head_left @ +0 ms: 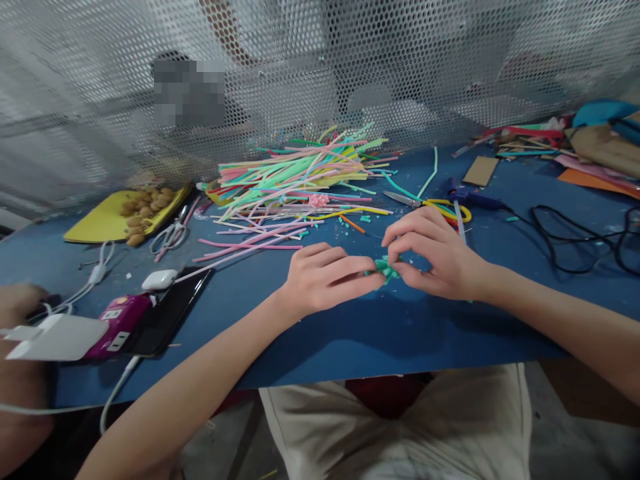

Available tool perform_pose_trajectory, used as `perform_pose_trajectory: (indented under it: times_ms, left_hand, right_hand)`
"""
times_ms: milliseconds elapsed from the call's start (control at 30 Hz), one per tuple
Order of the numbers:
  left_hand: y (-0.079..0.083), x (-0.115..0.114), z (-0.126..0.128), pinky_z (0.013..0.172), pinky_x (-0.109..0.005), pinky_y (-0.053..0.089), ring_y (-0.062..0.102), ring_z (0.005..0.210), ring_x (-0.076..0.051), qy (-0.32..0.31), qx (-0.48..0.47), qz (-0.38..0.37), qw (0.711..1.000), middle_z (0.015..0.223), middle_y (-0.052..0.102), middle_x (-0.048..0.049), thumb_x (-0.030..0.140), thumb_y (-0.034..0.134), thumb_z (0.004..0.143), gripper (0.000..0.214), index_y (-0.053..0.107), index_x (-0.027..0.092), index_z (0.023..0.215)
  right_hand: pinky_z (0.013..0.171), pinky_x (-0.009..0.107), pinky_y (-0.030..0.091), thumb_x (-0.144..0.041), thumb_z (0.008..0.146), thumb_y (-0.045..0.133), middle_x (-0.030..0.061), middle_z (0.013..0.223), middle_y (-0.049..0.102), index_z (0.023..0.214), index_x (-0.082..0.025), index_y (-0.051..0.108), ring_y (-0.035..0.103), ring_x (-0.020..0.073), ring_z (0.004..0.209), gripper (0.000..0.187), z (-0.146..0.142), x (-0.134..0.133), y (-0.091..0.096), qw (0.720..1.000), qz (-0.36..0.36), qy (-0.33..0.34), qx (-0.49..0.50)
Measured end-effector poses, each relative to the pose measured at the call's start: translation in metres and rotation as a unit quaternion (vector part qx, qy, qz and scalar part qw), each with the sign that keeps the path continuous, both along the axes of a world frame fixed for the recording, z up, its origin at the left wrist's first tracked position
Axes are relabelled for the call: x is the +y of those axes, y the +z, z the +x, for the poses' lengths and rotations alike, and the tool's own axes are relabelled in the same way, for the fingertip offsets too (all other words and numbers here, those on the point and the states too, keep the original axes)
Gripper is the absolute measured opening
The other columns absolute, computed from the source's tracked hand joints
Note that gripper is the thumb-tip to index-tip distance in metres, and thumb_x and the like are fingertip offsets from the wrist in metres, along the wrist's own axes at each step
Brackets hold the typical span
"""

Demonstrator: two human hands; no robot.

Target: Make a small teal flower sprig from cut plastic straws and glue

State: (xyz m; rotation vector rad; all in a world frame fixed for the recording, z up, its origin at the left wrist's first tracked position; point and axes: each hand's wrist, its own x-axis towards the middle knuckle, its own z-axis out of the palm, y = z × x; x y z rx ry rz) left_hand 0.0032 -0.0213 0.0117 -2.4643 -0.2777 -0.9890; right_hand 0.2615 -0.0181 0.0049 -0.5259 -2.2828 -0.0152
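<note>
Between my two hands, low over the blue table point(340, 340), is a small teal-green craft piece point(386, 268) made of short stubby bits, much like a flower. My left hand point(327, 277) pinches its left side between thumb and fingers. On the other side, the fingertips of my right hand point(435, 257) close on its edge. Beyond the hands lies a heap of pastel craft sticks point(300, 173), with a pink flower-like piece point(319, 200) at its front. Yellow-handled scissors point(403, 199) rest just past my right hand.
A blue glue gun point(473, 195) and its black cable point(555, 233) lie to the right. At left are a black phone point(173, 313), a purple power strip point(120, 327), a white charger point(57, 337) and brown fruit point(145, 210) on yellow paper. Perforated metal mesh point(300, 73) stands behind. Another person's arm point(20, 380) rests far left.
</note>
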Motion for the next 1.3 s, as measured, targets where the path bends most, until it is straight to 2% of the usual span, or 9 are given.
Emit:
perform_pose_trajectory:
  times_ms: [133,267,367,600,867,1067,1200,1300]
  left_hand:
    - [-0.002,-0.001,0.001,0.059,-0.027,0.039,0.062,0.062,-0.007,0.005,-0.021,-0.031,0.999,0.095,0.078,0.0031,0.025,0.064,0.1,0.01,0.067,0.027,0.109]
    - [-0.007,-0.001,0.002,0.063,-0.025,0.041,0.066,0.069,-0.007,0.013,-0.055,-0.071,0.996,0.094,0.077,0.0013,0.029,0.056,0.104,0.012,0.066,0.025,0.109]
    - [-0.008,-0.001,0.003,0.062,-0.026,0.041,0.064,0.068,-0.007,0.016,-0.058,-0.068,0.996,0.095,0.078,0.002,0.027,0.059,0.102,0.01,0.067,0.024,0.107]
    - [-0.007,-0.002,0.005,0.062,-0.026,0.041,0.063,0.067,-0.008,0.012,-0.05,-0.065,0.997,0.094,0.079,0.0014,0.029,0.06,0.102,0.011,0.069,0.024,0.106]
    - [-0.016,-0.002,0.009,0.067,-0.021,0.048,0.073,0.073,-0.009,0.026,-0.097,-0.126,0.987,0.09,0.08,0.0005,0.032,0.064,0.099,0.009,0.071,0.025,0.097]
    - [-0.015,-0.003,0.011,0.064,-0.02,0.049,0.073,0.072,-0.009,0.027,-0.127,-0.166,0.978,0.09,0.08,-0.0006,0.028,0.072,0.093,0.008,0.067,0.023,0.098]
    - [-0.013,-0.005,0.013,0.063,-0.02,0.048,0.072,0.07,-0.008,0.026,-0.13,-0.154,0.979,0.09,0.08,0.0001,0.026,0.074,0.091,0.01,0.066,0.023,0.097]
    - [-0.012,-0.007,0.013,0.064,-0.02,0.047,0.072,0.07,-0.008,0.039,-0.11,-0.142,0.983,0.089,0.08,-0.0001,0.029,0.069,0.096,0.007,0.067,0.023,0.095]
  right_hand:
    - [0.093,0.046,0.047,-0.018,0.089,0.065,0.0072,0.113,0.067,0.102,-0.025,0.058,0.061,0.0242,0.102,0.016,0.001,-0.002,0.0,1.0,0.001,0.014,0.019]
    - [0.094,0.049,0.046,-0.026,0.086,0.073,0.0074,0.117,0.066,0.104,-0.026,0.061,0.06,0.0261,0.102,0.022,0.003,-0.006,0.001,0.999,0.047,0.012,0.015]
    - [0.094,0.049,0.046,-0.025,0.086,0.074,0.006,0.117,0.066,0.103,-0.027,0.062,0.058,0.0262,0.103,0.021,0.003,-0.006,0.001,0.997,0.071,-0.002,-0.002]
    - [0.094,0.046,0.044,-0.018,0.088,0.068,0.0061,0.114,0.068,0.096,-0.024,0.057,0.059,0.0245,0.104,0.016,-0.001,-0.008,0.0,0.998,0.064,-0.014,-0.02]
    - [0.091,0.044,0.045,-0.018,0.087,0.064,0.0063,0.112,0.068,0.096,-0.023,0.057,0.06,0.0238,0.101,0.013,-0.002,-0.005,-0.003,0.999,0.049,-0.009,0.013]
    - [0.093,0.048,0.046,-0.027,0.086,0.072,0.0072,0.116,0.066,0.105,-0.024,0.06,0.06,0.0254,0.1,0.023,0.002,-0.008,0.0,0.997,0.075,-0.003,0.018]
    - [0.091,0.047,0.045,-0.026,0.086,0.075,0.0051,0.114,0.067,0.1,-0.026,0.063,0.059,0.0246,0.099,0.019,-0.001,-0.011,0.001,0.994,0.104,-0.026,0.003]
    - [0.09,0.046,0.044,-0.024,0.087,0.073,0.0049,0.113,0.068,0.095,-0.025,0.063,0.058,0.0237,0.098,0.013,-0.005,-0.012,0.001,0.994,0.105,-0.031,0.001]
